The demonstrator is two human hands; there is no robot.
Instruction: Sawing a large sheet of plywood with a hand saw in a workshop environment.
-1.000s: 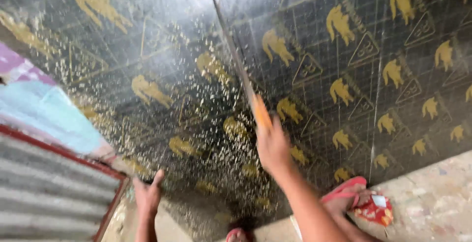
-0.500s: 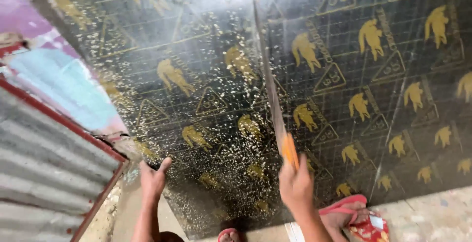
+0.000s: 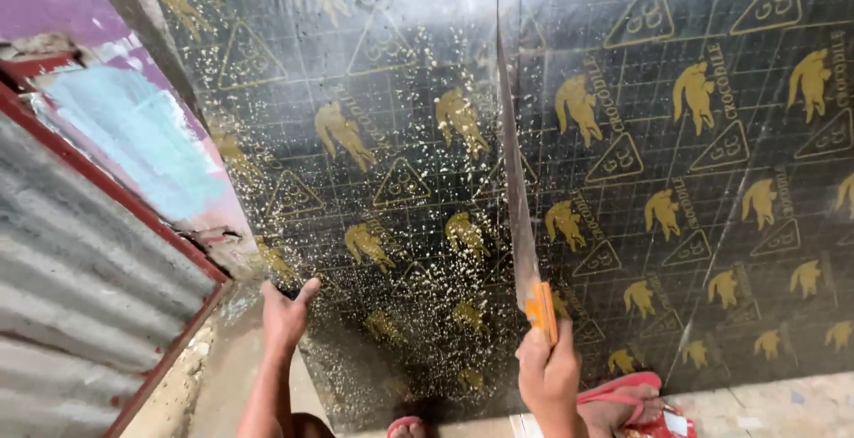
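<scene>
A large black plywood sheet (image 3: pixel 676 118) with yellow animal and triangle prints lies in front of me, dusted with pale sawdust on its left part. A long hand saw (image 3: pixel 516 198) stands in a straight cut through the sheet. My right hand (image 3: pixel 549 374) is closed round the saw's orange handle (image 3: pixel 541 309) near the sheet's near edge. My left hand (image 3: pixel 286 316) rests flat against the sheet's near left edge, fingers apart, thumb up.
A corrugated metal sheet (image 3: pixel 80 313) with a red frame runs along the left. Behind it is a pink and light-blue painted wall (image 3: pixel 133 144). A foot in a red sandal (image 3: pixel 627 398) stands on the sheet's near edge at lower right, on pale concrete floor (image 3: pixel 783 407).
The saw and my right hand have slid back toward me along the cut. My left hand has stayed on the sheet's edge. The view has shifted right across the sheet.
</scene>
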